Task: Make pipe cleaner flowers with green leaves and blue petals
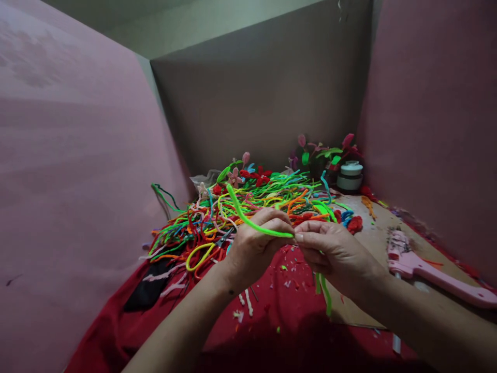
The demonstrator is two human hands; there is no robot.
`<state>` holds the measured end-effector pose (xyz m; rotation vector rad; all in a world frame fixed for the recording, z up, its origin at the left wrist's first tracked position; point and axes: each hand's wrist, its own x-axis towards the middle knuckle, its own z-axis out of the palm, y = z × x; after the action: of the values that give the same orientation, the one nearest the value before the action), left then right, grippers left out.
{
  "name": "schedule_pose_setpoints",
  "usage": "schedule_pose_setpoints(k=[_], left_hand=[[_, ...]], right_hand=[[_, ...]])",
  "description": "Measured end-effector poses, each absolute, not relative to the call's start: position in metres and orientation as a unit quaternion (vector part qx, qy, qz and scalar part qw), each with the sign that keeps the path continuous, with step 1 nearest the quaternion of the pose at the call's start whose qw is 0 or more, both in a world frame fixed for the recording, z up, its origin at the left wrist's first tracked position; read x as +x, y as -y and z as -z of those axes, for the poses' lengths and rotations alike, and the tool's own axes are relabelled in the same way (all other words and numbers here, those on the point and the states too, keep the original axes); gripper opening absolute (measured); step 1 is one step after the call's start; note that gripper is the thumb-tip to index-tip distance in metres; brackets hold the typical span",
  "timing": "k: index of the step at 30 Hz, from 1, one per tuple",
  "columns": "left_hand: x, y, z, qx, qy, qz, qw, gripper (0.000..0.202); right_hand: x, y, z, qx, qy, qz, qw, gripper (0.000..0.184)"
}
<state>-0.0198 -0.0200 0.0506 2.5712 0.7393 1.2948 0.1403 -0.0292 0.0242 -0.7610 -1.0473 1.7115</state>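
Observation:
My left hand (254, 246) and my right hand (334, 251) meet over the red cloth (279, 311), both pinching one bright green pipe cleaner (248, 220). One end of it rises up and to the left above my left hand. The other end hangs below my right hand. Right behind my hands lies a big tangled pile of coloured pipe cleaners (240, 210). Scissors with yellow and red handles (205, 254) rest in the pile to the left of my left hand.
A pink glue gun (430, 272) lies on brown cardboard at the right. Finished pipe-cleaner flowers (326, 153) and a small white jar (350, 176) stand in the back corner. Pink and grey board walls close in three sides. Small cut scraps dot the cloth.

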Motion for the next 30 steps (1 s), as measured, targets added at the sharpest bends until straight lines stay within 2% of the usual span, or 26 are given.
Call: schedule_pose_setpoints(k=[9, 14, 23, 30], left_hand=[[-0.007, 0.025, -0.064, 0.751, -0.442, -0.34, 0.352, 0.016], [-0.005, 0.023, -0.058, 0.691, -0.413, -0.371, 0.463, 0.012], [-0.006, 0.025, -0.057, 0.708, -0.458, -0.349, 0.409, 0.01], [-0.004, 0.028, -0.055, 0.718, -0.473, -0.336, 0.385, 0.019]], right_hand=[[0.138, 0.035, -0.019, -0.364, 0.507, -0.591, 0.512, 0.013], [0.139, 0.033, -0.019, -0.377, 0.529, -0.543, 0.533, 0.015], [0.145, 0.032, -0.022, -0.376, 0.546, -0.571, 0.484, 0.019], [0.146, 0.033, -0.015, -0.38, 0.58, -0.518, 0.501, 0.018]])
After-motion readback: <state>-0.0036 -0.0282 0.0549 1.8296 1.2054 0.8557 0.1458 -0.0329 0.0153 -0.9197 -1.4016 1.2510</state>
